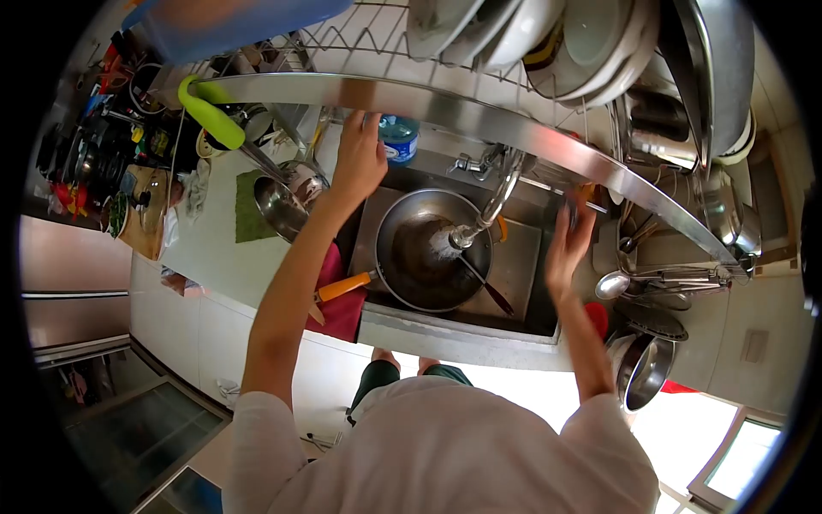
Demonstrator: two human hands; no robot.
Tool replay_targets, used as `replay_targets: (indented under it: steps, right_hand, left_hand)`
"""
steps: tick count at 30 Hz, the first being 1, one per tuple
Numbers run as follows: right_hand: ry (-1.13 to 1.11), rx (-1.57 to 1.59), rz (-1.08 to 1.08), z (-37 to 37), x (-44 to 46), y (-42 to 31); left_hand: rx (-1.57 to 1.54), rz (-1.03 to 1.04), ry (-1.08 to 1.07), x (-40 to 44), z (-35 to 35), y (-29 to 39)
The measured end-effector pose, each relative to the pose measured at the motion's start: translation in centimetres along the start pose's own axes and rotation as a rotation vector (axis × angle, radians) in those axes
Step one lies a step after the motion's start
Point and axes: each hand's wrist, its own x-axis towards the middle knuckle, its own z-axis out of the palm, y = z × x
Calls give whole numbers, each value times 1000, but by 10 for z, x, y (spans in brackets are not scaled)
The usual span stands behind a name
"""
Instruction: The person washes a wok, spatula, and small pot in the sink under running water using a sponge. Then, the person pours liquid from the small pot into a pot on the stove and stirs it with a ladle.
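Observation:
Water runs from the faucet into a dark pan that sits in the steel sink. The pan's orange handle points left over a red cloth. A utensil with a dark red handle leans in the pan. My left hand is raised beside a blue bottle, its fingertips at the lower edge of the metal rack; its fingers are bent together and what they hold, if anything, is hidden. To the right of the sink, my right hand is blurred, near something dark.
The dish rack crosses above the sink, with plates on it. A green-handled ladle hangs at the left. Pots and hanging utensils are at the right. A green cloth lies on the left counter.

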Motion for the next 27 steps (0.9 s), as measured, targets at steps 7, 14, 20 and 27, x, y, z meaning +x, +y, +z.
replay_targets:
  steps: [7, 14, 20, 27]
  right_hand:
    - [-406, 449, 435, 149, -60, -67]
    - [-81, 1013, 959, 287, 2, 38]
    - [15, 956, 954, 307, 18, 39]
    - [-143, 1261, 859, 315, 16, 48]
  left_hand:
    - [41, 109, -307, 80, 25, -74]
    - [113, 183, -331, 70, 51, -115]
    - [59, 129, -390, 70, 52, -113]
    - [39, 158, -327, 65, 45, -108]
